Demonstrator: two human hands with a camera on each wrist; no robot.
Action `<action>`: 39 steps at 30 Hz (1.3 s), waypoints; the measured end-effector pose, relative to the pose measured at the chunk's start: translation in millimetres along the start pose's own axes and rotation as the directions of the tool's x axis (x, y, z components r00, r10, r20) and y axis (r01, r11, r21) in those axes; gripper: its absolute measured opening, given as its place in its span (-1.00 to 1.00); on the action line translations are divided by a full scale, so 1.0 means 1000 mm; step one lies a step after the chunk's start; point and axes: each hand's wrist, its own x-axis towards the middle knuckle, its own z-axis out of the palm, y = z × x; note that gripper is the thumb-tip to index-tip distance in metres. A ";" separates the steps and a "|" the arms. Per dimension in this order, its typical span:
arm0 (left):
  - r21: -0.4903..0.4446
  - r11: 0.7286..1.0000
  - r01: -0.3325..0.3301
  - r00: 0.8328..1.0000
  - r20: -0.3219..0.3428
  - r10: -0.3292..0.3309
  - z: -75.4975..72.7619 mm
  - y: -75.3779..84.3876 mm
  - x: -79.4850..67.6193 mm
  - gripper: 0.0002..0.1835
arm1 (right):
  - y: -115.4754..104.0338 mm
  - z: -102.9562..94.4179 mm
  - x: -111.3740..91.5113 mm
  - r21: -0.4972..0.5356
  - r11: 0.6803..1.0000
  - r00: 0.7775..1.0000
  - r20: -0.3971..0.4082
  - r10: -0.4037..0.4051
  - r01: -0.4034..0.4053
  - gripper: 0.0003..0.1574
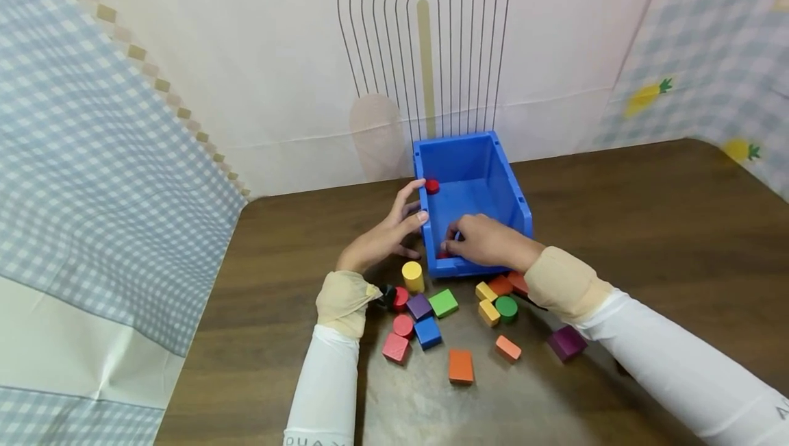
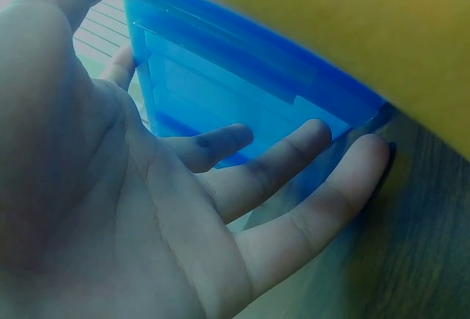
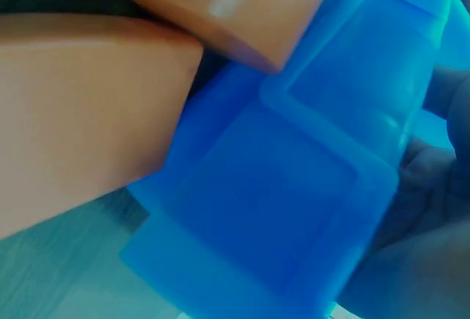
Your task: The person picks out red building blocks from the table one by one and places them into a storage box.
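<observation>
A blue plastic bin (image 1: pixel 520 209) stands on the table against the back wall, its low front side towards me. My left hand (image 1: pixel 388 230) rests at its left wall with fingers spread, thumb and a fingertip touching the rim. In the left wrist view, the left fingers (image 2: pixel 294 223) reach along the bin's outer side (image 2: pixel 213 76). Over the front wall, my right hand (image 1: pixel 487 240) reaches inside and pinches a small red block (image 1: pixel 442 254), mostly hidden by the fingers, at the near left corner. A red round block (image 1: pixel 432 186) lies farther back inside the bin.
Before the bin lie several coloured blocks: a yellow cylinder (image 1: pixel 413 277), a green block (image 1: pixel 444 303), a blue block (image 1: pixel 428 332), an orange block (image 1: pixel 460 366), a green cylinder (image 1: pixel 507 308). A purple block (image 1: pixel 567 343) lies under the right forearm. Patterned cloth (image 1: pixel 277 76) hangs behind.
</observation>
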 end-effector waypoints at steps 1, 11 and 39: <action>-0.001 1.000 -0.003 1.000 -0.001 0.003 -0.001 0.001 0.000 -0.31 | 0.000 0.000 0.000 -0.003 1.000 1.000 -0.013 -0.003 0.003 -0.68; 0.013 1.000 -0.012 1.000 -0.015 0.012 -0.007 0.002 0.000 -0.31 | -0.006 0.001 -0.008 -0.004 0.998 0.996 -0.057 -0.063 0.063 -0.72; -0.007 1.000 0.012 1.000 -0.010 -0.012 -0.002 -0.001 0.001 -0.29 | -0.017 0.012 -0.056 -0.305 0.944 0.772 -0.567 -0.287 0.127 -0.75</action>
